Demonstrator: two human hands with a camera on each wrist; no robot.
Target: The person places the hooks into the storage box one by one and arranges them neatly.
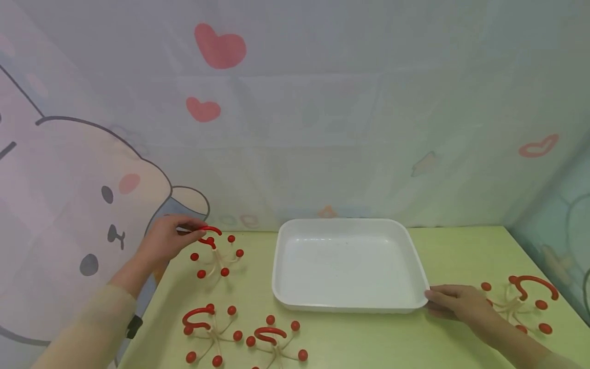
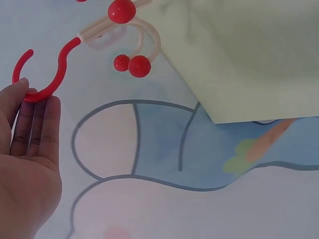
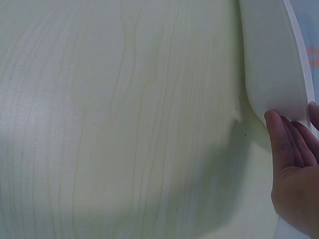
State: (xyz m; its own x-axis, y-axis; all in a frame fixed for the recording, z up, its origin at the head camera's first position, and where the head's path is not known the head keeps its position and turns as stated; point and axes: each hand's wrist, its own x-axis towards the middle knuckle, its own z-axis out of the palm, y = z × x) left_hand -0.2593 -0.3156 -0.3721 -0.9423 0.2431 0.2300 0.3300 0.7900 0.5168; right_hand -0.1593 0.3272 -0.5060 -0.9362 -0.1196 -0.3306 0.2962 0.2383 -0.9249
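Note:
My left hand [image 1: 166, 238] pinches the red hook of a cream hanger [image 2: 97, 30] between thumb and fingers. The hanger's curved arms end in red balls [image 1: 225, 272]. It hangs near the table's back left; whether it touches the tabletop, I cannot tell. At the near right corner of a white rectangular tray [image 1: 345, 271], my right hand [image 1: 461, 305] grips the rim. In the right wrist view, its fingers [image 3: 281, 142] lie against the tray's outer wall [image 3: 274, 55], the thumb at the rim. Nothing lies inside the tray.
Two similar hangers stand at the front left, one with its hook [image 1: 195, 325] turned left, another hanger [image 1: 276, 348] beside it. A further hanger [image 1: 513, 306] stands right of my right hand. Behind the pale green table [image 1: 461, 251] hangs a printed cloth [image 1: 322, 128].

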